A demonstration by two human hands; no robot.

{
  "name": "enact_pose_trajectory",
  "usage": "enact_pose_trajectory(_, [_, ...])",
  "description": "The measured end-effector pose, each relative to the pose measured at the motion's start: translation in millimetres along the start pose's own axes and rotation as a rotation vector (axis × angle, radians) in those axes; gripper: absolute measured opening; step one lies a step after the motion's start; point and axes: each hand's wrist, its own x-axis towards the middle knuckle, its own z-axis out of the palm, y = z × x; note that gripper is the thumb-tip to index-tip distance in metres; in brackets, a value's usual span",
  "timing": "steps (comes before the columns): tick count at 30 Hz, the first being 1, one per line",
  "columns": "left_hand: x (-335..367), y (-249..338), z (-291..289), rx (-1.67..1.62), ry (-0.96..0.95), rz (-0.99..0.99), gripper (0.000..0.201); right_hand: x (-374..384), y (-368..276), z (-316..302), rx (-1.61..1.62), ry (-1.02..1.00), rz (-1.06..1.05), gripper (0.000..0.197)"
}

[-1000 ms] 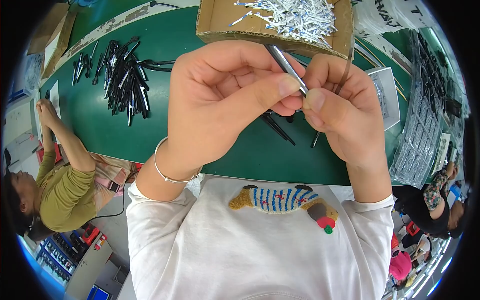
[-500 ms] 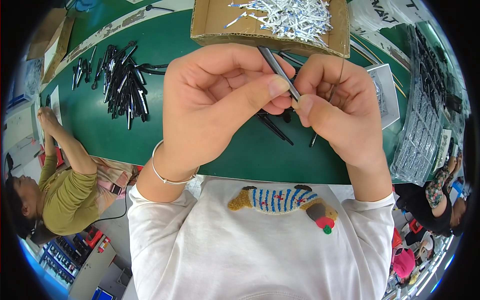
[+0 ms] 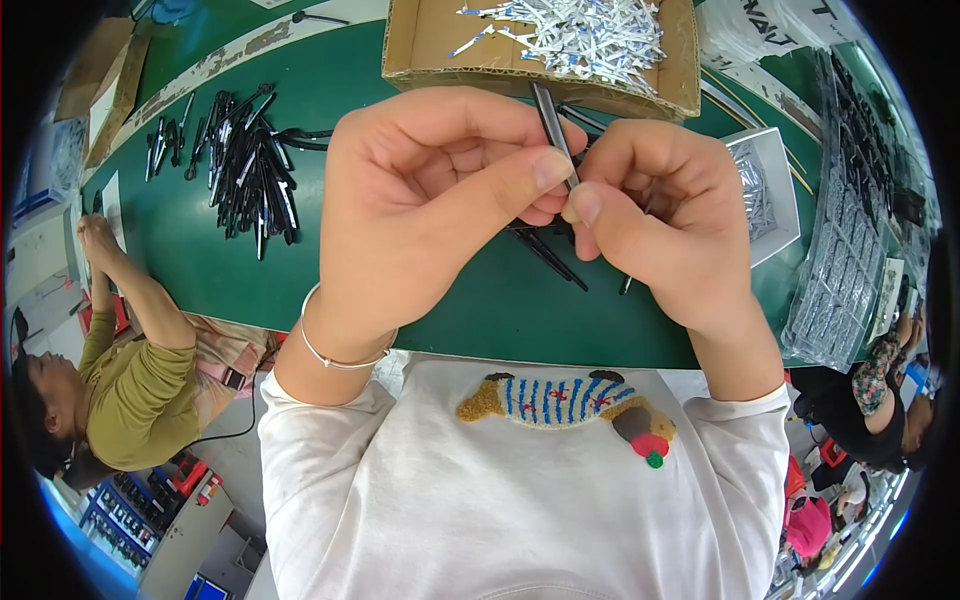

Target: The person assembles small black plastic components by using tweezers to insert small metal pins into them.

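Observation:
My left hand (image 3: 430, 200) and my right hand (image 3: 660, 225) meet above the green table (image 3: 440, 290), thumbs touching. Both pinch one thin dark rod-like part (image 3: 550, 120) that sticks up between the fingertips. A bracelet circles my left wrist. Under my hands a few loose black thin parts (image 3: 548, 255) lie on the table. What the fingers cover of the held part is hidden.
A cardboard box (image 3: 430, 40) with several silvery strips stands at the back. A heap of black thin parts (image 3: 245, 165) lies at the left. A white tray (image 3: 775, 190) and dark plastic trays (image 3: 845, 270) are on the right. A co-worker in an olive top (image 3: 140, 400) sits at the left.
Both hands have shifted slightly together while holding the thin dark part; the part stands a little more upright. The grip is unchanged.

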Motion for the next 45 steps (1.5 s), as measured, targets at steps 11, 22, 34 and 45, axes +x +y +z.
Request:
enact_pose_trajectory(11, [4, -2, -11, -0.094, -0.092, -0.181, 0.008, 4, 1, -4, 0.136, -0.151, 0.1, 0.011])
enact_pose_trajectory(22, [8, 0, -16, -0.155, -0.142, -0.264, 0.003, -1, -1, -1, -0.209, -0.134, -0.002, 0.013])
enact_pose_trajectory(34, [7, 1, -11, -0.181, -0.079, -0.339, 0.008, 0, 13, 10, -0.029, 0.094, -0.112, 0.027])
enact_pose_trajectory(45, [4, 5, -11, -0.106, -0.008, -0.285, 0.008, 5, 9, -8, -0.148, -0.012, -0.145, 0.028])
